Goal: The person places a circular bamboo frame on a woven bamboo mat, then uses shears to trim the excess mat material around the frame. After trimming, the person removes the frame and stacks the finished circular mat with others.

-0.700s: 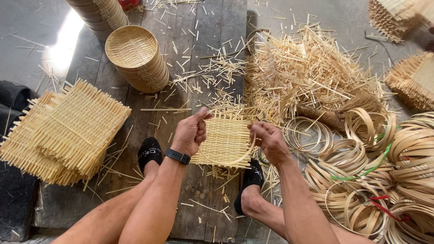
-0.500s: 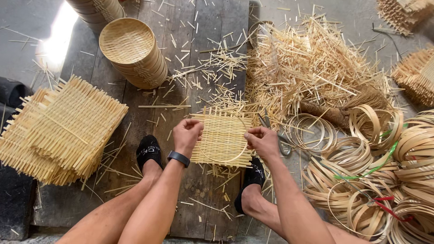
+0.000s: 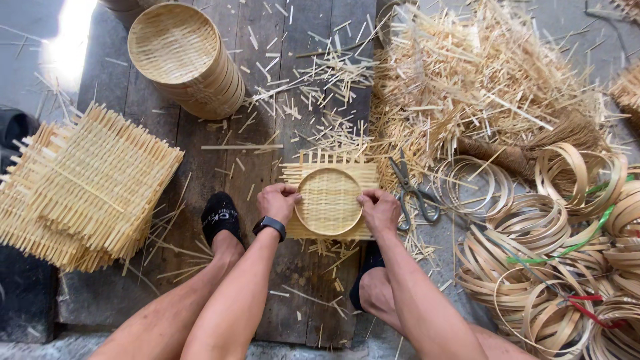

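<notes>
A square woven bamboo mat (image 3: 330, 175) lies on the wooden boards between my feet. A round bamboo hoop (image 3: 329, 201) sits pressed into its middle. My left hand (image 3: 279, 201) grips the hoop's left rim, and a dark watch is on that wrist. My right hand (image 3: 379, 210) holds the hoop's right rim. Both hands press down on the hoop and mat together.
Scissors (image 3: 412, 193) lie just right of the mat. A stack of finished round baskets (image 3: 187, 63) stands at the far left, woven mats (image 3: 87, 187) pile at the left, bamboo hoops (image 3: 560, 260) heap at the right, and bamboo offcuts (image 3: 480, 80) lie beyond.
The mat was held up in both hands; now it lies flat on the boards with a round hoop pressed onto it, and both hands grip the hoop's rim.
</notes>
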